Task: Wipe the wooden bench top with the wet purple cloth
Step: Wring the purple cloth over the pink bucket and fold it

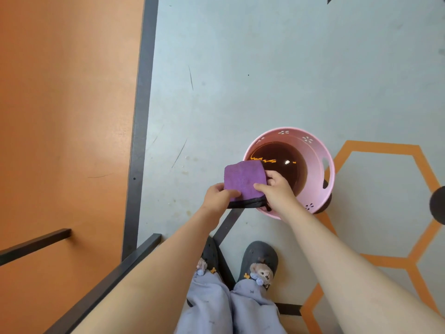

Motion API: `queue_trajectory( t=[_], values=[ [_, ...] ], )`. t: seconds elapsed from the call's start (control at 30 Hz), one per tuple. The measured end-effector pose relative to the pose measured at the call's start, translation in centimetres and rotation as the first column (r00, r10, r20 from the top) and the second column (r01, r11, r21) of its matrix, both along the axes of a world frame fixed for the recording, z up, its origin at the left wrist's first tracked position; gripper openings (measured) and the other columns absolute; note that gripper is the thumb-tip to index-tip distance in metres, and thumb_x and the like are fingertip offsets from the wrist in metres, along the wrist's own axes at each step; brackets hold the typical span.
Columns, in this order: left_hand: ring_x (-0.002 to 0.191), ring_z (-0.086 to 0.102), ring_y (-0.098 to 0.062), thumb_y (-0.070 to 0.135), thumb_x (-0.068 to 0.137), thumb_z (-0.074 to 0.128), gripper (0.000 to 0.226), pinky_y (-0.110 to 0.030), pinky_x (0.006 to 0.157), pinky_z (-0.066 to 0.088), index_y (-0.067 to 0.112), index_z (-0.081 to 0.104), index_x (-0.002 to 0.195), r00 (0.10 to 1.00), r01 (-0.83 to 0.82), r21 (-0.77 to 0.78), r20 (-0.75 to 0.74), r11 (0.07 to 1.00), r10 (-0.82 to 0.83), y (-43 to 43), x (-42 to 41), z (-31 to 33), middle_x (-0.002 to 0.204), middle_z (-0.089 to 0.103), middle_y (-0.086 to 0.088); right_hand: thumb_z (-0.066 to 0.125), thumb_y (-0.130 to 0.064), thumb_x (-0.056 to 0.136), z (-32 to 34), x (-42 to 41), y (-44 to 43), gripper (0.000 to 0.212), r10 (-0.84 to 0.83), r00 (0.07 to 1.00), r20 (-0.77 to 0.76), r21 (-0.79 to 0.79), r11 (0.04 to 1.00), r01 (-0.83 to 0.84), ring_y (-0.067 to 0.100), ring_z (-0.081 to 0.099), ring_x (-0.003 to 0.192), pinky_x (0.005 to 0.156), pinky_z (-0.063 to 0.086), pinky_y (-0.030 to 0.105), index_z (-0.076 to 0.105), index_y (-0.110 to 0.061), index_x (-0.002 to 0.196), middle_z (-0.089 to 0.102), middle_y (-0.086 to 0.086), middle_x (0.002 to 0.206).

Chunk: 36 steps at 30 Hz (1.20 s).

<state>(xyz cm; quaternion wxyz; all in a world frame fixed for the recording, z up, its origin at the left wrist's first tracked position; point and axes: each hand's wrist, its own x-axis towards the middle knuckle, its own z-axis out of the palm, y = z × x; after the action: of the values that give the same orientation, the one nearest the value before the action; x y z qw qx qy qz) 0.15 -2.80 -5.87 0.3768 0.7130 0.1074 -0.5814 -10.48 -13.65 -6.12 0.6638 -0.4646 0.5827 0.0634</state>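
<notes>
My left hand and right hand grip the purple cloth with curled fingers over the pink basin; wiping the wooden table seems not yet begun.

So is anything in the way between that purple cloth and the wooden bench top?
Nothing visible. The left hand and right hand hold the purple cloth over the rim of the pink basin; the bench top lies left, past bare floor.
</notes>
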Motion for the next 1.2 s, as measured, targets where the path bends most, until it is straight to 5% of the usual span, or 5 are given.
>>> queue_trajectory(
  t=[0.17,0.63,0.87,0.97,1.2],
  values=[
    [0.081,0.062,-0.016,-0.003,0.083,0.063,0.023,-0.013,0.059,0.051,0.003,0.058,0.105,0.994,0.027,-0.068,0.11,0.997,-0.02,-0.2,-0.7,6.2,0.096,0.064,-0.01,0.061,0.001,0.084,6.2,-0.3,-0.5,0.052,0.039,0.999,0.002,-0.207,0.978,-0.038,0.011,0.06,0.074,0.045,0.042,0.008,0.044,-0.024,0.127,0.057,0.002,0.083],
    [0.055,0.055,-0.006,-0.013,0.082,0.06,0.029,-0.013,0.055,0.044,0.011,0.045,0.084,0.917,-0.097,-0.375,0.327,0.922,0.23,2.3,-1.6,35.1,0.073,0.057,-0.009,0.056,0.008,0.087,35.3,-4.4,1.3,0.032,0.046,0.935,0.351,-0.295,0.953,0.064,0.004,0.054,0.072,0.063,0.046,0.01,0.064,-0.018,0.103,0.059,0.001,0.083],
    [0.082,0.063,-0.015,-0.002,0.076,0.067,0.041,-0.025,0.075,0.052,0.025,0.06,0.105,0.844,0.206,-0.388,0.536,0.899,0.038,7.6,-4.1,48.0,0.096,0.068,-0.001,0.07,-0.013,0.076,48.2,-6.8,4.2,0.042,0.316,0.933,0.175,-0.5,0.844,-0.192,0.01,0.06,0.096,0.088,0.05,0.031,0.063,-0.035,0.111,0.064,-0.011,0.109],
    [0.092,0.061,-0.01,-0.001,0.072,0.075,0.054,-0.019,0.083,0.048,0.03,0.055,0.111,0.767,0.309,-0.311,0.64,0.899,-0.042,9.7,-5.5,52.5,0.104,0.063,0.009,0.074,-0.011,0.073,53.3,-7.2,6.0,0.052,0.418,0.901,0.114,-0.579,0.765,-0.281,0.006,0.053,0.109,0.091,0.04,0.012,0.06,-0.034,0.118,0.054,-0.018,0.117],
    [0.08,0.062,-0.006,0.005,0.068,0.081,0.031,-0.008,0.072,0.043,0.02,0.065,0.089,0.557,0.381,-0.258,0.83,0.888,0.003,12.6,-5.8,59.4,0.084,0.069,0.011,0.078,-0.01,0.067,59.9,-8.0,8.7,0.03,0.455,0.89,0.024,-0.787,0.557,-0.264,0.006,0.054,0.091,0.077,0.039,0.019,0.07,-0.026,0.092,0.057,-0.018,0.088]
  ],
)
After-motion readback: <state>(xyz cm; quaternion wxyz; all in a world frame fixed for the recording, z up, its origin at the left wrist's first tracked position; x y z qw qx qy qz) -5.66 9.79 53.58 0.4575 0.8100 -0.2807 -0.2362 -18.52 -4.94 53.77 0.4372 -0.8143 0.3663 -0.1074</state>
